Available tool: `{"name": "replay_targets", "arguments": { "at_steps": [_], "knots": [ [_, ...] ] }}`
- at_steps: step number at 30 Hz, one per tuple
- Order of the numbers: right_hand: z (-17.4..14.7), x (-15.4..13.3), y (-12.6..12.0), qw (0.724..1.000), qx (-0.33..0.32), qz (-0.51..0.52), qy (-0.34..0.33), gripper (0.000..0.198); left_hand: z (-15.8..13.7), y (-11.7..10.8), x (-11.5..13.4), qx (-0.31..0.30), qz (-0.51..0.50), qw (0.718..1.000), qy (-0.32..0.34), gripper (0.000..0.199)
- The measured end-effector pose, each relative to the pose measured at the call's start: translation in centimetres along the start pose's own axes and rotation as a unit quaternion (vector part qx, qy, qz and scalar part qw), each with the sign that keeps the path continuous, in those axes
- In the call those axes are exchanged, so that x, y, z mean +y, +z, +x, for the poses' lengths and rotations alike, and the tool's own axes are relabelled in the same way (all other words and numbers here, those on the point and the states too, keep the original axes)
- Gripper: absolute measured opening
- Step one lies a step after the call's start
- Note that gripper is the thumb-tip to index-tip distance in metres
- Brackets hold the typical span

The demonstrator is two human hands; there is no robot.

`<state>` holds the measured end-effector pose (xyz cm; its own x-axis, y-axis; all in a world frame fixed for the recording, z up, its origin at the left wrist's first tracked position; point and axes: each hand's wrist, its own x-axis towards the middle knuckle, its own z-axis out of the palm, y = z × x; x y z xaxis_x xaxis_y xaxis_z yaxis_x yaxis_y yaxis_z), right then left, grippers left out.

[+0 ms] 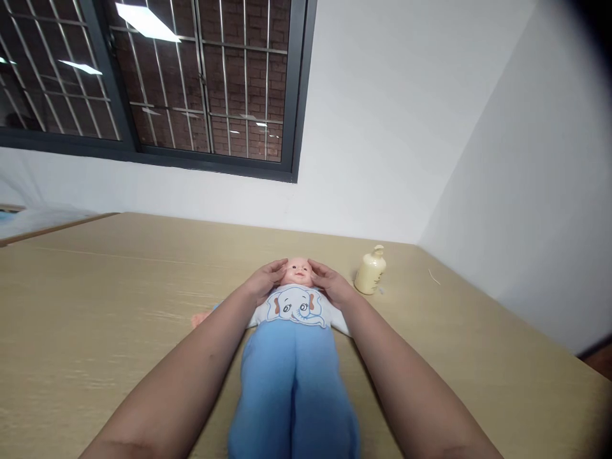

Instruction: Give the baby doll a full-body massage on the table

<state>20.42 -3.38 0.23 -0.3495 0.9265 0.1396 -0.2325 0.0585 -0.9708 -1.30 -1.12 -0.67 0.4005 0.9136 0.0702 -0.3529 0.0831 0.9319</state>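
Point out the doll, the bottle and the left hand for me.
Doll (293,350): head view, on its lower body, just above where the legs part.
Bottle (370,274): head view, on the middle of its body.
Left hand (266,280): head view, on the back of it.

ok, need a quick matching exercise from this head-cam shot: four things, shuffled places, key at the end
1. Cream rounded bottle
2. Light-blue soft cloth trousers
3. Dark-framed sliding window with metal bars
4. Bare left hand

A. Beside the pink doll head
B. In the white wall, upper left of the picture
C. Between the two forearms, below the white elephant-print top
D. Standing on the tan tabletop

Pairs: 1-D, 2-C, 3-B, 4-A
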Motion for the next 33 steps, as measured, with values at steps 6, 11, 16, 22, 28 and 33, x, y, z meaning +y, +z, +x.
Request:
{"name": "replay_targets", "arguments": {
  "at_steps": [6,11,16,22,28,33],
  "knots": [
    [0.4,0.5,-0.2,0.996,0.068,-0.062,-0.005,0.067,-0.1,0.5,0.1,0.021,0.054,0.998,0.007,0.070],
    [0.2,0.4,0.1,0.989,0.035,-0.145,0.008,0.100,-0.6,1.1,0.4,-0.010,0.149,0.988,0.043,0.082],
    [0.1,0.2,0.4,0.990,0.026,-0.135,-0.006,0.097,-0.3,1.1,0.3,0.002,0.147,0.988,0.042,0.089],
    [0.0,-0.1,-0.1,0.995,-0.002,-0.097,-0.018,0.087,-0.5,0.6,0.3,0.003,0.094,0.995,0.015,0.086],
    [-0.4,-0.8,0.0,0.998,-0.058,0.000,0.012,0.074,-0.5,0.6,0.8,0.021,-0.032,0.999,-0.017,0.058],
    [0.4,0.5,-0.6,0.999,0.029,0.001,0.029,0.070,-0.4,1.4,0.6,0.074,0.008,0.997,-0.011,0.048]
  ]
}}
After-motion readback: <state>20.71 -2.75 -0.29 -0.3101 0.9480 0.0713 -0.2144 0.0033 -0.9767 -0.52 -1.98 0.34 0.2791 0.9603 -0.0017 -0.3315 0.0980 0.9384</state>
